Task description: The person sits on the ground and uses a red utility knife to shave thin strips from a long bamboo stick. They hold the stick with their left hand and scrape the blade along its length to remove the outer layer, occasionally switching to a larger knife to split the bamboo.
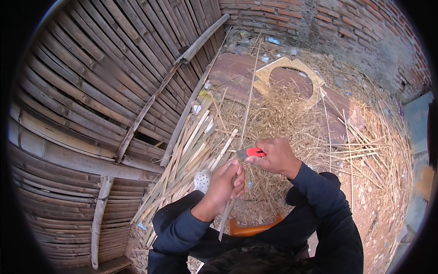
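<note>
My right hand [279,155] is closed around a red-handled knife [253,152], its grey blade pointing left toward the strip. Just left of and below the blade, my left hand [224,181] is closed on a narrow bamboo strip [222,227], with the strip's tail sticking out below the fist. Above the hands a long thin strip [250,96] runs toward the far wall and seems to be the same piece. The blade's exact contact with it is too small to tell. Thin curled shavings [283,109] lie heaped beyond my hands.
A pile of split bamboo strips [187,162] lies left, beside a bamboo slat wall [91,91]. A pale board with a round cut-out [315,75] rests on brown sheeting [232,68]. Brick wall [346,27] stands behind. Between my legs is an orange plastic piece [251,230]; a white perforated shoe [202,180] is nearby.
</note>
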### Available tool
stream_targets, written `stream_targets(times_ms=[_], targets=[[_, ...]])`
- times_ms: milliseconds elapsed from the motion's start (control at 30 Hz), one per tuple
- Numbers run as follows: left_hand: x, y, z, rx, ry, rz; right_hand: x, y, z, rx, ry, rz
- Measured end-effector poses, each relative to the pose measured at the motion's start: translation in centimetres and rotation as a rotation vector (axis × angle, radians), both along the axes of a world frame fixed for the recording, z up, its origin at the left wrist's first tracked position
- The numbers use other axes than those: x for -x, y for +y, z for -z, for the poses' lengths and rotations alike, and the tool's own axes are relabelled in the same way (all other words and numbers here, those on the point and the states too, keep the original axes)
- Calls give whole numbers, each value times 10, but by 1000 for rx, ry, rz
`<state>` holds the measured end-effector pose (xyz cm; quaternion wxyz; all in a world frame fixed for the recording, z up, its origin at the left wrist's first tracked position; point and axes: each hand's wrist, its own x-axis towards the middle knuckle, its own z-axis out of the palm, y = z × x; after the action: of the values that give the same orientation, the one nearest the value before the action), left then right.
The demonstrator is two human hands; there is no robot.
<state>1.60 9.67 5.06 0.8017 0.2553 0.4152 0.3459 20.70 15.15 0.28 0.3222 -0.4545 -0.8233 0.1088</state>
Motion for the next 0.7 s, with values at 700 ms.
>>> stream_targets(times_ms=[700], targets=[[-6,-6,6,55,43,95,-11,32,18,-181,-100,85]])
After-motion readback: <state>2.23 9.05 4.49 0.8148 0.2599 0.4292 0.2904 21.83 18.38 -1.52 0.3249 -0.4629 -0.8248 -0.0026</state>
